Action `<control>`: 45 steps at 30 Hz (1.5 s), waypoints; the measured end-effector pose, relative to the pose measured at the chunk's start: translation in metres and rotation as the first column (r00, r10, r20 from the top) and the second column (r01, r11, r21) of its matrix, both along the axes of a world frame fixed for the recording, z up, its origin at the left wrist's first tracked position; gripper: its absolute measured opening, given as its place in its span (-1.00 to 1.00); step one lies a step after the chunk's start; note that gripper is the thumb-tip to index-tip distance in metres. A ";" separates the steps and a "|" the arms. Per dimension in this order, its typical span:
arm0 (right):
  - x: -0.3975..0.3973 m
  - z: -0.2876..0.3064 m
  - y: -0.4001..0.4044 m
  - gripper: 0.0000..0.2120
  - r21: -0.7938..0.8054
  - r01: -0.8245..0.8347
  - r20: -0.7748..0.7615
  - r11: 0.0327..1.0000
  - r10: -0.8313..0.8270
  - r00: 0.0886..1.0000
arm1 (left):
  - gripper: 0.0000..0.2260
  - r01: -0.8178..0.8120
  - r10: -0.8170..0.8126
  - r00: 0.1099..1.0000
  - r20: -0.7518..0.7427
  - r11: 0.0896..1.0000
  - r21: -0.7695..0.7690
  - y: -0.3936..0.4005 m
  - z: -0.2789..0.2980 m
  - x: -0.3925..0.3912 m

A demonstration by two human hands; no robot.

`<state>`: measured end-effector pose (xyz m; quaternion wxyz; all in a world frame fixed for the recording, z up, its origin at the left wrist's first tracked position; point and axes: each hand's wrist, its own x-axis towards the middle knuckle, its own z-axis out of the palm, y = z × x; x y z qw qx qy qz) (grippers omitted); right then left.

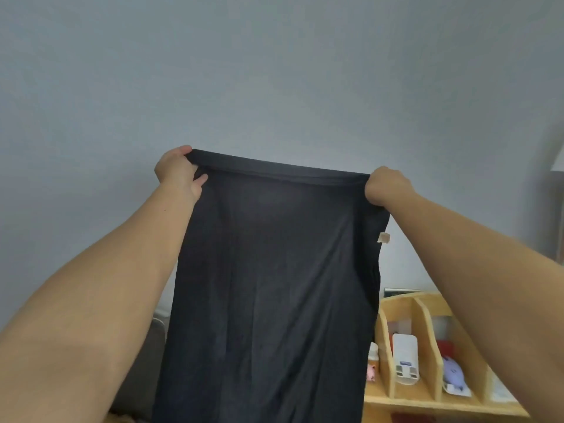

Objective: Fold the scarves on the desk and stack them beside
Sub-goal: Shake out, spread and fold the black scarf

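A dark scarf is held up in the air in front of a plain wall, well above the desk, which is not shown; nothing carries the cloth but the hands. The left hand is clamped on the top left corner, thumb and fingers pinching a rolled hem. The right hand is closed as a fist around the top right corner, with some cloth bunched under it. The top edge is stretched taut between the two and tilts slightly down to the right. The body hangs straight, with long vertical creases, and its lower end is cut off by the frame. A small pale tag is seen on the right edge. A wooden organizer holding small items stands at lower right, near the hanging right edge. Risks judged: the bunched right corner may be carried into a skewed fold; the tilt may misalign the halves; a corner may slip from the left pinch; the unseen lower end may drag or catch on the organizer when lowered.
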<state>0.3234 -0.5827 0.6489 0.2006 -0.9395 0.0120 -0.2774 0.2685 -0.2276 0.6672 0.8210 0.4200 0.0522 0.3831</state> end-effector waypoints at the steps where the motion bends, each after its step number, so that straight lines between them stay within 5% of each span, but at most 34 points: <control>1: 0.002 -0.001 0.001 -0.86 0.024 -0.001 0.020 1.000 0.000 1.000 | -0.68 0.010 -0.010 1.000 0.006 1.000 -0.008 0.001 0.000 0.003; 9: 0.000 -0.018 0.003 -0.72 0.225 0.089 0.234 0.970 -0.143 0.962 | -0.70 0.136 -0.137 0.976 0.169 0.991 0.015 -0.008 -0.017 0.022; 13: 0.003 -0.042 -0.003 -0.81 0.242 -0.006 0.250 0.970 -0.056 0.967 | -0.75 0.220 -0.200 0.943 0.266 0.974 -0.047 -0.003 -0.049 0.033; 16: -0.001 -0.081 -0.007 -0.84 0.198 -0.194 0.069 0.961 0.184 0.980 | -0.73 0.273 -0.224 0.926 0.303 0.953 -0.131 0.008 -0.096 0.027; 19: -0.023 -0.139 -0.014 -0.74 0.180 -0.399 -0.266 0.899 0.435 0.860 | -0.78 0.187 -0.142 0.966 0.214 0.960 -0.207 0.019 -0.169 -0.005; 24: -0.058 -0.264 -0.040 -0.84 0.152 -0.470 -0.648 0.869 0.447 0.617 | -0.72 -0.106 0.079 0.969 -0.235 0.989 -0.105 0.030 -0.338 -0.087; 27: -0.075 -0.360 -0.042 -0.83 0.139 -0.465 -0.803 0.874 0.374 0.463 | -0.70 -0.150 0.088 0.777 -0.624 0.987 -0.048 0.032 -0.446 -0.127; 29: -0.091 -0.433 -0.041 -0.74 0.077 -0.416 -0.851 0.906 0.278 0.447 | -0.71 -0.152 0.022 0.640 -0.768 0.983 -0.099 0.032 -0.506 -0.150; 34: -0.153 -0.559 -0.040 -0.60 -0.205 -0.299 -0.842 0.932 -0.012 0.540 | -0.76 -0.143 -0.101 0.313 -0.944 0.978 -0.152 0.032 -0.602 -0.204; 38: -0.192 -0.602 -0.057 -0.75 -0.270 -0.219 -0.854 0.938 -0.127 0.505 | -0.65 -0.156 -0.165 0.088 -0.982 0.972 -0.177 0.038 -0.641 -0.239; 41: -0.205 -0.622 -0.065 -0.72 0.035 0.171 -0.927 0.985 -0.032 0.374 | -0.77 -0.122 -0.305 -0.078 -0.949 0.948 -0.295 0.030 -0.645 -0.256; 43: -0.211 -0.625 -0.064 -0.56 0.373 0.514 -0.911 0.773 0.199 0.362 | -0.91 -0.099 -0.370 -0.114 -0.922 0.928 -0.360 0.023 -0.642 -0.261; 45: -0.214 -0.628 -0.066 -0.35 0.578 0.641 -0.816 0.505 0.361 0.452 | -0.87 -0.090 -0.361 -0.104 -0.927 0.931 -0.353 0.019 -0.643 -0.261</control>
